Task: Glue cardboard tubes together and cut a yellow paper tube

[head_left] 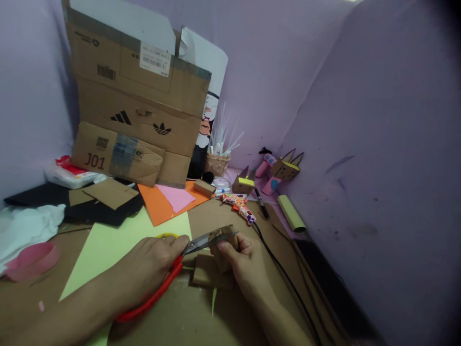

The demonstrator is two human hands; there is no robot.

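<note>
My left hand (158, 254) is closed around the handles of a pair of scissors (158, 295), one loop red and the other yellow. Their blades are at the upper edge of a small folded cardboard piece (222, 262). That piece is pinched between the thumb and fingers of my right hand (250, 269), and the blades partly cover it. Just below, a flat cardboard piece (205, 273) lies on the brown work surface. Light green paper (118, 250) is spread under and beyond my left forearm.
A flower-patterned glue gun (239, 206) trails a black cord (279, 266) past my right arm. Behind stand large cardboard sheets (140, 96), a basket of white sticks (217, 164) and small cardboard animal heads (285, 168). Pink tape (32, 261) lies at left, a marker (261, 203) at right.
</note>
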